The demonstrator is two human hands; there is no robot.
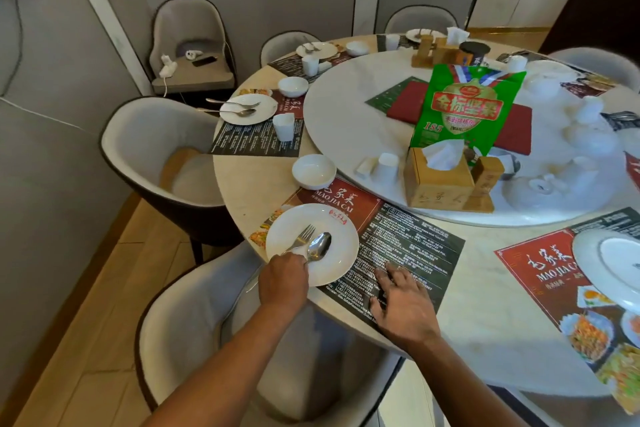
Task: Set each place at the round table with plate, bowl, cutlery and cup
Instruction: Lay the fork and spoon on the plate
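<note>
Left hand (pixel 283 276) grips the handles of a fork (pixel 300 238) and spoon (pixel 319 245), both lying on the near plate (pixel 329 267) — cutlery being placed. Right hand (pixel 403 302) rests flat, fingers spread and holding nothing, on the placemat (pixel 415 236) beside the plate. Bowl (pixel 313 171) sits just beyond this mat; no cup at this place yet — judged the remaining item here. Next place to the left (pixel 247 108) looks complete: plate, two utensils, bowl, cup. Place at right shows a plate (pixel 609 263) only.

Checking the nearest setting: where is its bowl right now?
In the head view, the white bowl sits left of centre on the bare tabletop, just beyond the red placemat and plate, beside the turntable.
</note>
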